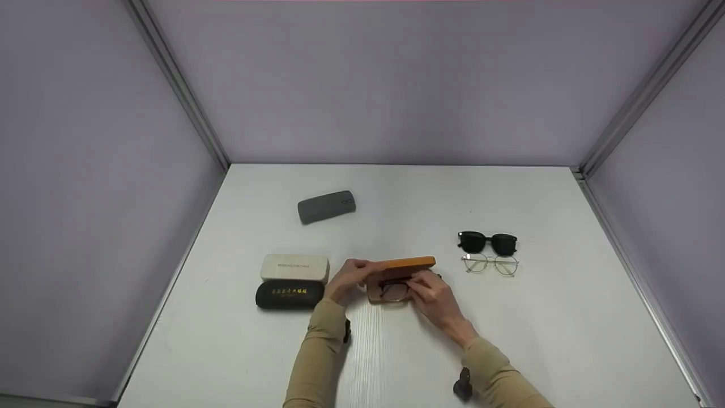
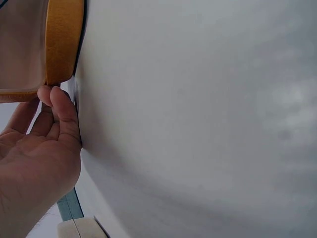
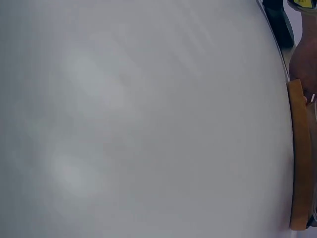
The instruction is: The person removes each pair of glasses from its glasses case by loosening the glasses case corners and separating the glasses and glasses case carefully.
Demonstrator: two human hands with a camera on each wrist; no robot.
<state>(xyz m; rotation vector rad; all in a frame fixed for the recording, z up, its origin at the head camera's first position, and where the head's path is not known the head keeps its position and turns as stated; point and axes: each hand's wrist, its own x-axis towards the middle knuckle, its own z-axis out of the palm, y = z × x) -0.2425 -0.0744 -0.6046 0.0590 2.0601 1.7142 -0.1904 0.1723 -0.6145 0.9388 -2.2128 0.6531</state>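
Note:
An orange-brown glasses case (image 1: 409,262) stands open in the middle of the table, its lid raised at the back. My left hand (image 1: 347,279) grips the left end of the case; in the left wrist view, the fingertips of that hand (image 2: 44,153) meet the corner of the case (image 2: 64,39). Dark-rimmed eyeglasses (image 1: 395,292) lie over the open case, and my right hand (image 1: 435,297) pinches them near their right side. The right wrist view catches only the case's long side (image 3: 300,158) and part of the left hand (image 3: 303,62) beyond it.
Left of the hands, a cream glasses case (image 1: 294,267) sits behind a black one (image 1: 290,295). A grey case (image 1: 327,207) lies farther back. To the right are black sunglasses (image 1: 487,243) and thin metal-framed eyeglasses (image 1: 490,264). Pale panels (image 1: 396,85) enclose the white table (image 1: 544,340).

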